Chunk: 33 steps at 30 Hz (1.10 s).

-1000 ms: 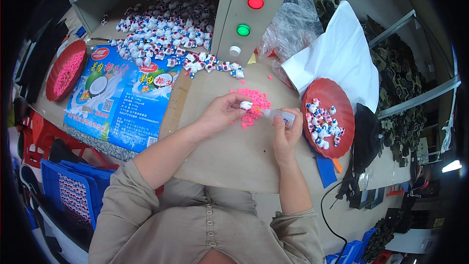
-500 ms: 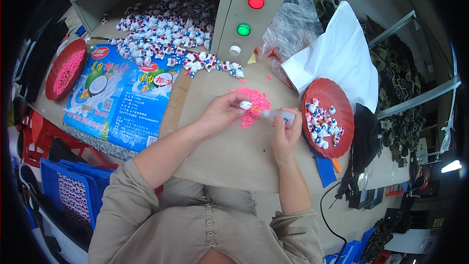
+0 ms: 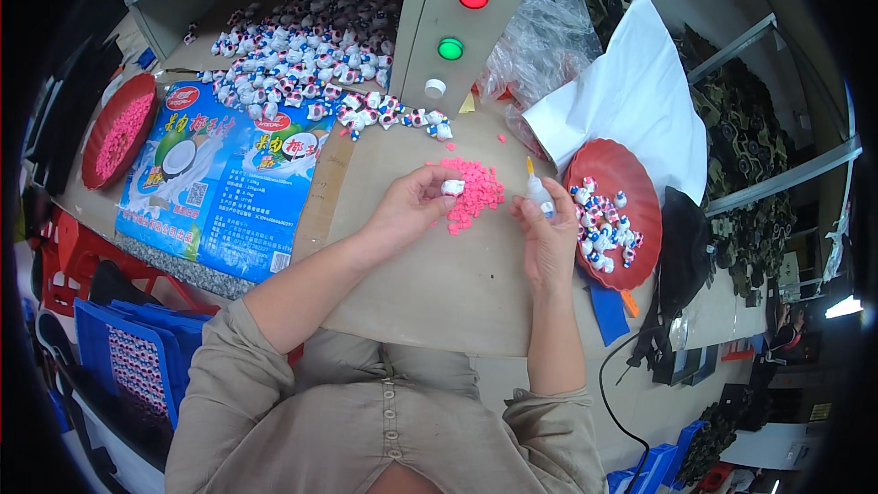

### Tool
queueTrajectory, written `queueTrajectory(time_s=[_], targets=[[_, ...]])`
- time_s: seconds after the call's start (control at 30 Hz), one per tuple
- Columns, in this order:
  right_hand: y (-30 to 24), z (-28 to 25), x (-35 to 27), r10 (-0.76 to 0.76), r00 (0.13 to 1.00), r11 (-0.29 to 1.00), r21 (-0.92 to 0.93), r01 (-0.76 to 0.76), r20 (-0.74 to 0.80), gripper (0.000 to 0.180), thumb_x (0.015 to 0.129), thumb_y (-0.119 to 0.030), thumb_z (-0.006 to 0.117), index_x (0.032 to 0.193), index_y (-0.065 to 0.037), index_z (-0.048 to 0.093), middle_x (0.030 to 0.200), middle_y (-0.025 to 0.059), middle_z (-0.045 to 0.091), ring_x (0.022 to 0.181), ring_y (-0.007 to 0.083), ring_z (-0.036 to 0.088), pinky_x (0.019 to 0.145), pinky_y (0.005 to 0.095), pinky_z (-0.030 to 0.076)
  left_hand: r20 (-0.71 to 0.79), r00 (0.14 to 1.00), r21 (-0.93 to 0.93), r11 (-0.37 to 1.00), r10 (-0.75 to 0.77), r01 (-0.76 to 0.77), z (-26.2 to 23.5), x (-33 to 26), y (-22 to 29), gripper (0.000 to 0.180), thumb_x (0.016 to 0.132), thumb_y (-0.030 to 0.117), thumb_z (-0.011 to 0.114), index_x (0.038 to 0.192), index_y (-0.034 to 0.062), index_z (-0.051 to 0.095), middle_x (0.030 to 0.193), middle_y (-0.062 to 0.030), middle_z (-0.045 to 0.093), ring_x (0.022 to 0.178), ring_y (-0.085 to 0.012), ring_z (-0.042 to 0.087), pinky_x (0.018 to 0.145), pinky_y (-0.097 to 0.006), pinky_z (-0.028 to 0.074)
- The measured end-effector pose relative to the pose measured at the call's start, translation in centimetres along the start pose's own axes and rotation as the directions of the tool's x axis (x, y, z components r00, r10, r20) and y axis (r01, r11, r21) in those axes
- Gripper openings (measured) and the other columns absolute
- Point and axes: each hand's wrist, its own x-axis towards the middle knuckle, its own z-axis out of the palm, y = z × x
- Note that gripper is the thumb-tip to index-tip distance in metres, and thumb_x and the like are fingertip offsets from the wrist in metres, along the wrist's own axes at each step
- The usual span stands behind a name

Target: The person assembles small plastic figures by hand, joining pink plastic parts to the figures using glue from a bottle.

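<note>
Between the thumb and fingers of my left hand is a small white figurine, held at the left side of a heap of small pink pieces. My right hand grips a small white glue bottle whose yellow-orange nozzle points up, apart from the figurine. To the right of that hand stands a red scalloped dish with several white, blue and pink figurines in it.
A grey machine with red and green buttons stands at the back. Many figurines spill out of its opening. Flattened blue cardboard and a red dish of pink pieces lie left. White sheeting and clear plastic lie back right.
My right hand has drawn the glue bottle away from the figurine to the right and tipped its nozzle upward. My left hand stays nearly in place with the figurine.
</note>
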Motion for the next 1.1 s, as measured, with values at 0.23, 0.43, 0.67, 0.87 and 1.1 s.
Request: queueTrajectory(time_s=[0.23,0.43,0.67,0.87,1.1], targets=[[-0.6,-0.9,0.4,0.053,0.993,0.944,-0.329,-0.014,0.110,0.033,0.068,0.000,0.067,0.096,0.002,0.050,0.089,0.0061,0.057,0.077,0.0089,0.053,0.066,0.0201,0.043,0.040,0.996,-0.187,0.980,0.083,-0.074,-0.5,0.4,0.0,0.027,0.082,0.002,0.048,0.109,0.0031,0.046,0.096,-0.0043,0.053,0.088,-0.0105,0.050,0.075,-0.026,0.043],[0.4,-1.2,0.3,0.055,0.974,0.835,-0.545,0.075,0.218,0.020,0.074,-0.009,0.058,0.090,-0.001,0.050,0.080,0.0007,0.054,0.066,0.0075,0.048,0.056,0.0207,0.037,-0.118,0.993,-0.328,0.944,-0.016,-0.024,-1.6,1.0,0.2,0.029,0.082,0.005,0.049,0.111,0.0035,0.046,0.091,-0.0051,0.053,0.079,-0.0112,0.051,0.071,-0.024,0.042],[0.5,-0.9,-0.2,0.118,0.936,0.580,-0.788,0.207,0.332,0.019,0.073,-0.009,0.055,0.089,-0.001,0.050,0.069,0.0062,0.051,0.062,0.0103,0.048,0.056,0.0252,0.038,-0.104,0.995,-0.293,0.956,-0.011,-0.020,-1.8,0.9,0.2,0.028,0.083,0.006,0.049,0.111,0.0041,0.046,0.094,-0.0048,0.053,0.079,-0.0113,0.052,0.070,-0.025,0.043],[2.0,-0.7,-0.3,0.046,0.875,0.438,-0.797,0.416,0.482,0.013,0.066,-0.010,0.066,0.074,-0.001,0.060,0.068,0.0078,0.058,0.062,0.0201,0.056,0.058,0.0288,0.043,-0.075,0.997,-0.292,0.956,-0.008,-0.014,-1.7,0.8,0.4,0.028,0.084,0.006,0.048,0.112,0.0044,0.045,0.097,-0.0056,0.052,0.083,-0.0119,0.053,0.072,-0.026,0.045],[2.1,-0.6,-0.2,0.081,0.882,0.346,-0.843,0.412,0.464,0.016,0.065,-0.014,0.068,0.076,-0.004,0.061,0.073,0.0096,0.059,0.066,0.0250,0.057,0.059,0.0323,0.044,-0.017,0.999,-0.234,0.972,-0.031,0.026,-1.5,0.5,0.8,0.028,0.083,0.007,0.049,0.111,0.0055,0.045,0.094,-0.0052,0.052,0.083,-0.0123,0.054,0.070,-0.026,0.046]])
